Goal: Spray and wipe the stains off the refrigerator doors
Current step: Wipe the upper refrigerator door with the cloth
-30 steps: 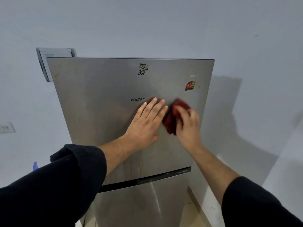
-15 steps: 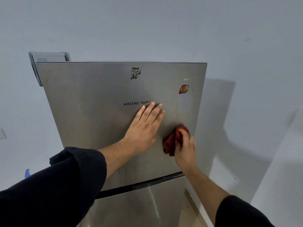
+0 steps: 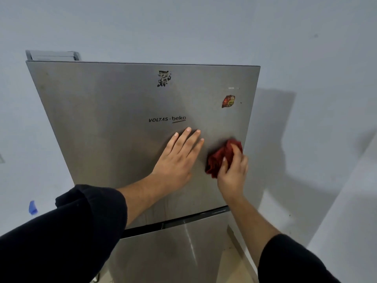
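Head view has the brushed-steel upper refrigerator door (image 3: 102,119) in the centre of the frame. The left hand (image 3: 177,160) lies flat on it with straight fingers and holds nothing. Just to its right, near the door's right edge, the right hand (image 3: 232,174) grips a crumpled dark red cloth (image 3: 220,156) against the steel. Faint vertical drip streaks (image 3: 161,211) sit lower, in the lower middle of the frame, beside the left forearm. I judge the cloth must travel down and left, along the streaks.
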